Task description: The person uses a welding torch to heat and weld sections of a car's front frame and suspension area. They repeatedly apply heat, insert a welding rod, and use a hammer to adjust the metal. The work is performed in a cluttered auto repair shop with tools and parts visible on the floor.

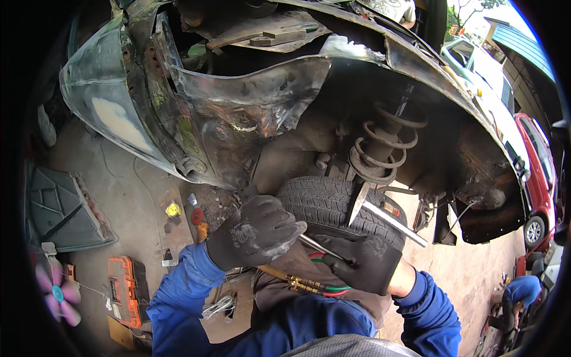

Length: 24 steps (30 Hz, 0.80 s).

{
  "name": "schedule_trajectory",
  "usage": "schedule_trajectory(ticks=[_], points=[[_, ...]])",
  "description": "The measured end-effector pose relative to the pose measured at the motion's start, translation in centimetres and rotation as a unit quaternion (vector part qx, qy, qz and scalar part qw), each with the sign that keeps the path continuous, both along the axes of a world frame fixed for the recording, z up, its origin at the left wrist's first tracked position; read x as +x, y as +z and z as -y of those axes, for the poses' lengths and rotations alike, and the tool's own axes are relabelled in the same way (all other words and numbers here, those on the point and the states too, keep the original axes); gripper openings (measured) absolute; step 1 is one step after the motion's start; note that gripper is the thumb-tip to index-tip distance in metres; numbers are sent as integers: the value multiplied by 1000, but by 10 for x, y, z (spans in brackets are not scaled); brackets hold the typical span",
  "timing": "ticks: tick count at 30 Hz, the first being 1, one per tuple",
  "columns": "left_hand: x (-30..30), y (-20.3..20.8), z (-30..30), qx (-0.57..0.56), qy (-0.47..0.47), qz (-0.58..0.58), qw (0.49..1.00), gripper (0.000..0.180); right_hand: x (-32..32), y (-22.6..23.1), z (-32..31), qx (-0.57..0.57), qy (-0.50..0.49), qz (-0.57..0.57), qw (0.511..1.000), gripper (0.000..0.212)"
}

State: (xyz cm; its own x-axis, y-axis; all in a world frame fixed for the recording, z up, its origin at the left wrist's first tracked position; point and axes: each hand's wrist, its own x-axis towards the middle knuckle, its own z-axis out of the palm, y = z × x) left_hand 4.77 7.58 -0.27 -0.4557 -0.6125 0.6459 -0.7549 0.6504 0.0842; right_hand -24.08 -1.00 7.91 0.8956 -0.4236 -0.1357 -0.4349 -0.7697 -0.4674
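Observation:
Both hands wear dark work gloves. My left hand (253, 232) is closed at one end of a slim silvery metal rod (320, 245), its fingers curled and hiding that end. My right hand (366, 262) grips the other end of the rod. Just below them, across my lap, lies a gas torch (297, 283) with brass valves and red and green hoses (333, 290). Beyond my hands is a car tyre (315, 202). A hammer (392, 224) with a pointed head and shiny handle rests on it.
A rusty coil spring (386, 146) stands in the wheel arch above the tyre. The torn car body (256, 89) overhangs the far side. At left lie an orange toolbox (126, 291), a pink-bladed fan (57, 291) and a dark panel (65, 208). Another person (517, 297) crouches far right.

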Motion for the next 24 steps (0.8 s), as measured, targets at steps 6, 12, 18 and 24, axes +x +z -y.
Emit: schedule_trajectory(ticks=[6, 12, 18, 24], points=[[47, 72, 7, -213, 192, -29, 958, 40, -4, 14, 24, -11, -235, 226, 945, 34], [97, 105, 60, -269, 239, -75, 930, 40, 48, 8, 82, -191, -259, 207, 924, 30], [105, 107, 77, -277, 281, 5, 919, 35, 88, 1, 121, -232, -275, 170, 917, 31], [94, 109, 81, -259, 297, -45, 918, 24, 109, -11, 124, -214, -253, 123, 935, 36]])
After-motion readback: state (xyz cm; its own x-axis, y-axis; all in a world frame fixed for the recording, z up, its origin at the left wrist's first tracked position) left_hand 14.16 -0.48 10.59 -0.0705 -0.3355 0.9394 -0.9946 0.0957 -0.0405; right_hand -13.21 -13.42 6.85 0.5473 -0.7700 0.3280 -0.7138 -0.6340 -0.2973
